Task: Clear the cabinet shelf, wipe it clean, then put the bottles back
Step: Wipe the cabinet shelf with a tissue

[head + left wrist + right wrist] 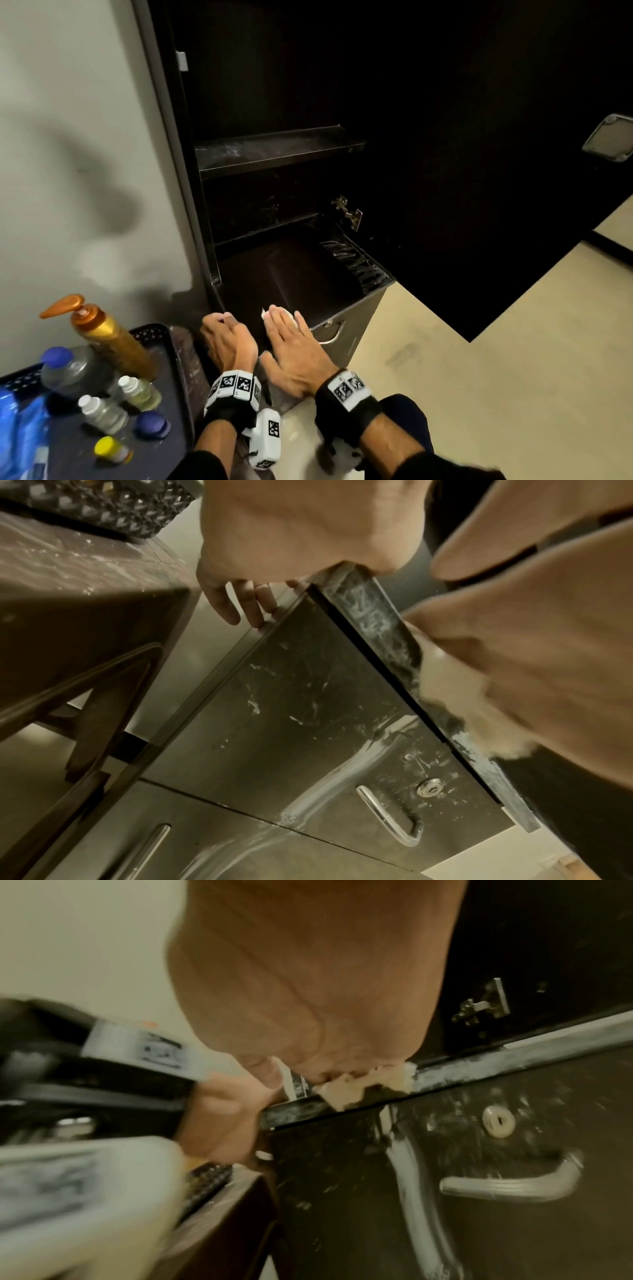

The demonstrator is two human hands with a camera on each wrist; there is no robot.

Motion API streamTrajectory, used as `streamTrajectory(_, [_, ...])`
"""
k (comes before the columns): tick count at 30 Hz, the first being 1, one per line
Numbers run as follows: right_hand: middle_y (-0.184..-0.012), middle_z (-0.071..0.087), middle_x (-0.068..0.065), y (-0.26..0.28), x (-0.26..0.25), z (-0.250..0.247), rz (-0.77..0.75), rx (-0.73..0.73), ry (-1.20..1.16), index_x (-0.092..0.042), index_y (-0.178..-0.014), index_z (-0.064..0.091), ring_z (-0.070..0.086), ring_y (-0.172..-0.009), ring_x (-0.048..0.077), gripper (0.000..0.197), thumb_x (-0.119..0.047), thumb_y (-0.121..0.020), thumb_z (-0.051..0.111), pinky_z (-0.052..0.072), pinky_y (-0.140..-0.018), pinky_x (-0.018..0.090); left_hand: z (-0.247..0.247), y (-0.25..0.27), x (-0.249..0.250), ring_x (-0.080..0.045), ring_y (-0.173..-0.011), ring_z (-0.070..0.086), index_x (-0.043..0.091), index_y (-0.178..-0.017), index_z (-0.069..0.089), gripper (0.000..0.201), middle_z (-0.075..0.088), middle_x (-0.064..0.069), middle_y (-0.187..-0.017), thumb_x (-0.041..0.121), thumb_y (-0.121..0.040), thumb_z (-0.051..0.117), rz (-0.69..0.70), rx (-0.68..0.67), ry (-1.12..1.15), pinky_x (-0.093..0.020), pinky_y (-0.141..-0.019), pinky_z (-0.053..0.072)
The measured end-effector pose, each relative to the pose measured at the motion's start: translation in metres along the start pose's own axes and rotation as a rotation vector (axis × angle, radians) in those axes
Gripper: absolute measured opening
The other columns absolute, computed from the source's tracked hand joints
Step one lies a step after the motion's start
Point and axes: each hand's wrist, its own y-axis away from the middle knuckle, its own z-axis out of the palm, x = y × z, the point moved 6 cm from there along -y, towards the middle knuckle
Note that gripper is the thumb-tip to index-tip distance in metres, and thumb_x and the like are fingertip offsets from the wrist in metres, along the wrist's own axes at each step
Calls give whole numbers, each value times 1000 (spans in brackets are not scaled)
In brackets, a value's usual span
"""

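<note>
Shelf [308, 274]: cloth [274, 313] under right hand's [294, 356] flat fingers [279, 323].

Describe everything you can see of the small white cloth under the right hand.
The small white cloth is a crumpled, soft-looking wad, mostly hidden beneath the right hand, whose straight fingers press it flat. Only its edges peek out past the fingertips. It lies at the front edge of the dark lower cabinet shelf, and in the right wrist view a ragged corner hangs over the dusty, white-smeared lip above the drawer front. The picture is blurred there, so weave and cleanliness cannot be told. Nothing else touches it.
</note>
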Motion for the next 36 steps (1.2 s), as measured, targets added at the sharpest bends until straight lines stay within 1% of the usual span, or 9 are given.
streamTrajectory(4, [-176, -1, 15, -62, 13, -9, 24, -72, 26, -3, -167, 5, -5, -163, 23, 83, -46, -100, 27, -8, -131, 42, 3, -6, -5, -41, -114, 50, 4, -106, 50, 19, 54, -26, -117, 19, -97, 43, 46, 7, 4, -48, -96, 35])
streamTrajectory(8, [-176, 0, 15, -103, 25, -20, 163, -59, 8, -3, -167, 7, -3, -163, 24, 82, -49, -103, 32, -5, -131, 46, 2, -5, -2, -38, -114, 50, 4, -107, 50, 17, 53, -24, -120, 17, -98, 44, 23, 16, 7, -46, -94, 35])
streamTrajectory(13, [-176, -1, 17, -38, 34, -7, 304, 101, -1, -2, -167, 5, -5, -163, 26, 101, -63, -87, 9, -7, -131, 46, 2, -5, -4, -39, -115, 50, 10, -105, 49, 14, 54, -23, -118, 20, -98, 43, 24, 14, 2, -50, -96, 36])
streamTrajectory(16, [-176, -4, 15, 11, 26, -1, 242, 114, 21, -3, -167, 3, -8, -163, 24, 94, -60, -92, 12, -8, -131, 45, 2, -5, -4, -39, -113, 50, 10, -105, 48, 14, 53, -22, -119, 21, -98, 42, 16, 9, 10, -50, -96, 36])
streamTrajectory(19, [-176, -6, 13, 26, 13, 4, 110, 52, 10, -5, -167, 0, -11, -162, 21, 84, -53, -102, 24, -8, -131, 43, 1, -2, -4, -39, -114, 49, 9, -106, 48, 15, 53, -23, -119, 21, -99, 42, 12, 12, 14, -49, -97, 35])
streamTrajectory(23, [-176, 1, 12, -10, 3, -3, -92, -54, 7, -6, -168, 6, -6, -163, 18, 73, -39, -107, 32, -18, -127, 35, 1, -3, -4, -39, -116, 49, 4, -108, 48, 17, 53, -25, -120, 18, -100, 42, 25, 8, 28, -47, -97, 34])
streamTrajectory(26, [-176, 1, 12, -64, 4, -8, -122, -134, 21, -6, -168, 7, -4, -163, 20, 73, -37, -106, 30, -13, -129, 41, 0, -2, -3, -38, -114, 50, 0, -110, 48, 19, 53, -26, -120, 16, -101, 43, 52, -3, 33, -44, -93, 35])
streamTrajectory(32, [-176, -10, 10, -160, 19, -25, 95, -163, 45, -7, -167, -2, -11, -162, 21, 79, -48, -107, 28, -12, -129, 47, 4, -7, -5, -39, -116, 49, 5, -109, 49, 16, 52, -25, -124, 17, -100, 43, 23, 7, 18, -45, -97, 35])
streamTrajectory(36, [-176, -13, 9, -149, 52, -36, 280, -135, 23, -8, -167, -5, -13, -162, 22, 82, -54, -106, 26, -12, -129, 51, 4, -7, -6, -39, -115, 50, 7, -108, 49, 15, 52, -24, -123, 19, -100, 43, 23, 10, -9, -46, -96, 35])
